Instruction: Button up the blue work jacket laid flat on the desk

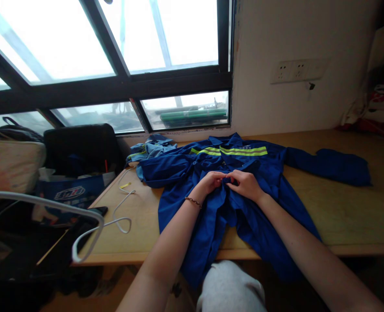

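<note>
Blue work trousers (208,238) lie on top of a blue work jacket (296,212), their legs hanging over the table's front edge. Across the jacket's chest runs a yellow-green and grey reflective stripe (244,151). My left hand (213,179) pinches the front of the trousers' waistband. Close beside it, my right hand (245,183) grips the same waistband with thumb and fingers. The fingertips of both hands nearly meet there. Any button or fastener between them is too small to make out.
A wooden table (344,212) carries the clothes. Light blue clothing (153,148) is bunched at its back left. A white cable (122,210) loops over the left side. Left of the table stand a black chair (81,143) and a blue bag (78,195).
</note>
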The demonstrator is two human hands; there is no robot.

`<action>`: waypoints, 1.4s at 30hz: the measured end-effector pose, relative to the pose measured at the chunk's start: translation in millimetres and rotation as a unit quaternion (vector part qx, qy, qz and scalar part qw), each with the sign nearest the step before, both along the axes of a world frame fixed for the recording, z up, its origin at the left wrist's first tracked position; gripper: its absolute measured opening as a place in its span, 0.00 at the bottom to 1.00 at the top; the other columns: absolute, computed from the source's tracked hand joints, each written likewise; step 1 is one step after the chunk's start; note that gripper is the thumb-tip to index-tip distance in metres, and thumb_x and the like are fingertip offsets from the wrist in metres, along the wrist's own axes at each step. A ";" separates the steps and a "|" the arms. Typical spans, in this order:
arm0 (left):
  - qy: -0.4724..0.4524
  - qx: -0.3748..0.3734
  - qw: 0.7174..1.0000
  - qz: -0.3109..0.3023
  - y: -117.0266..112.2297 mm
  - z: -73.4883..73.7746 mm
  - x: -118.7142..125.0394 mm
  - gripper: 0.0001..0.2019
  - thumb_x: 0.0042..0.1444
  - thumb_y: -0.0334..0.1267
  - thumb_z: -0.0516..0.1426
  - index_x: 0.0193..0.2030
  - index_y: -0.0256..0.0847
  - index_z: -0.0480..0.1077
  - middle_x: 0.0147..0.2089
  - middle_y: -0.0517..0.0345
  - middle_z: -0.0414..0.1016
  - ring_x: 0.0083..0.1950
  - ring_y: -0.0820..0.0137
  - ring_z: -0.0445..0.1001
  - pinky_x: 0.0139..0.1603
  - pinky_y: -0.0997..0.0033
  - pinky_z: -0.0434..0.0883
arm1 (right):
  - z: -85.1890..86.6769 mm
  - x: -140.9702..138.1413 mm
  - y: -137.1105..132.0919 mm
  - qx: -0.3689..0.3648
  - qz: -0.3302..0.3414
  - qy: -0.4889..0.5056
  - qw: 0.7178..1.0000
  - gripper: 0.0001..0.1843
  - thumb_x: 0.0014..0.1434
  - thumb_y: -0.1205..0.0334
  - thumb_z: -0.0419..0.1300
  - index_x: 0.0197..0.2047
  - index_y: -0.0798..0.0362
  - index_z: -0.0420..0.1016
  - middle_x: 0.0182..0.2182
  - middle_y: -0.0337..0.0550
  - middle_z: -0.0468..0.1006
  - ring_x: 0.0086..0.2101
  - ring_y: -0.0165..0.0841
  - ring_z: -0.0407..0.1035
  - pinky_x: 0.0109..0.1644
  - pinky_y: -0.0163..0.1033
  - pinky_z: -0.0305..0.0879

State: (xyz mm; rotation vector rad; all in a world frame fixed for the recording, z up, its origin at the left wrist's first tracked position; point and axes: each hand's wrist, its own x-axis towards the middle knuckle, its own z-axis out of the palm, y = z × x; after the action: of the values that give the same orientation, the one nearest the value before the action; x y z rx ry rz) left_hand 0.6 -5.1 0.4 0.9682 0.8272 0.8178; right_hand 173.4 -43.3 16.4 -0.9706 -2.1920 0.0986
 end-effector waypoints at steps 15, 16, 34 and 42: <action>-0.025 0.006 0.996 0.089 -0.7 -5.0 5.2 0.07 0.37 0.28 0.62 0.26 0.31 0.71 0.21 0.61 0.67 0.18 0.83 0.60 0.18 0.82 0.55 | -4.0 -9.9 -3.7 -0.036 0.001 0.097 0.995 0.05 0.50 0.64 0.59 0.24 0.53 0.73 0.22 0.37 0.69 0.23 0.26 0.62 0.27 0.32 0.56; -0.027 0.007 0.996 0.080 -1.3 -4.4 4.0 0.07 0.38 0.29 0.62 0.26 0.31 0.71 0.21 0.61 0.67 0.18 0.84 0.60 0.18 0.82 0.55 | -4.6 -10.2 -2.4 -0.048 0.000 0.113 0.992 0.04 0.49 0.64 0.60 0.24 0.53 0.73 0.22 0.37 0.69 0.23 0.26 0.62 0.27 0.32 0.56; -0.008 0.032 0.997 -0.067 -4.4 3.6 -11.3 0.16 0.43 0.25 0.59 0.42 0.34 0.69 0.30 0.57 0.71 0.22 0.82 0.66 0.24 0.82 0.65 | -6.0 2.9 12.8 -0.147 0.107 0.113 0.977 0.11 0.45 0.75 0.53 0.30 0.53 0.72 0.36 0.40 0.68 0.26 0.24 0.64 0.29 0.31 0.61; 0.005 0.063 0.995 -0.079 -3.8 0.4 -11.0 0.21 0.38 0.23 0.61 0.43 0.35 0.68 0.35 0.56 0.71 0.24 0.82 0.66 0.25 0.81 0.64 | -5.2 3.7 11.8 -0.111 0.114 0.059 0.986 0.15 0.44 0.78 0.52 0.32 0.51 0.72 0.37 0.39 0.70 0.31 0.27 0.66 0.34 0.33 0.62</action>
State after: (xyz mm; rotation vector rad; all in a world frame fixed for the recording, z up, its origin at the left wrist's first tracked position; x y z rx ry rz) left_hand -10.5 -8.9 0.8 1.1353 0.7036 0.7348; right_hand 177.1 -31.6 11.2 -0.8060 -2.2063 0.5037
